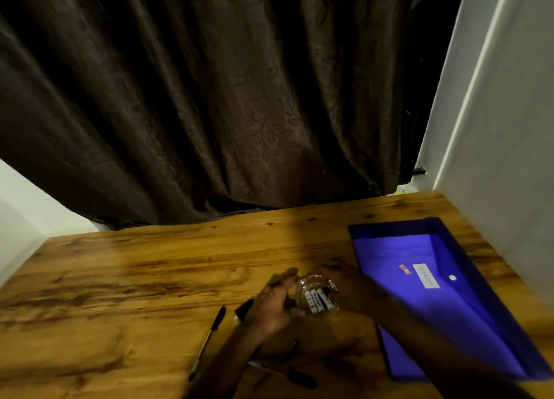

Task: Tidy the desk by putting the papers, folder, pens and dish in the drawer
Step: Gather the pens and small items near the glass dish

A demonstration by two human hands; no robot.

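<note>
A small clear glass dish (317, 296) with several white batteries in it stands on the wooden desk (126, 278). My left hand (274, 304) curls round its left side and also holds a dark marker (243, 310). My right hand (344, 287) grips the dish's right side. A blue folder (443, 293) with a white snap and label lies flat to the right, partly under my right forearm. One black pen (208, 340) lies left of my left wrist. Another pen (287, 374) lies under my left forearm near the front edge.
A dark brown curtain (209, 104) hangs behind the desk's far edge. White walls close in on the left (27, 218) and right (494, 128). No drawer is in view.
</note>
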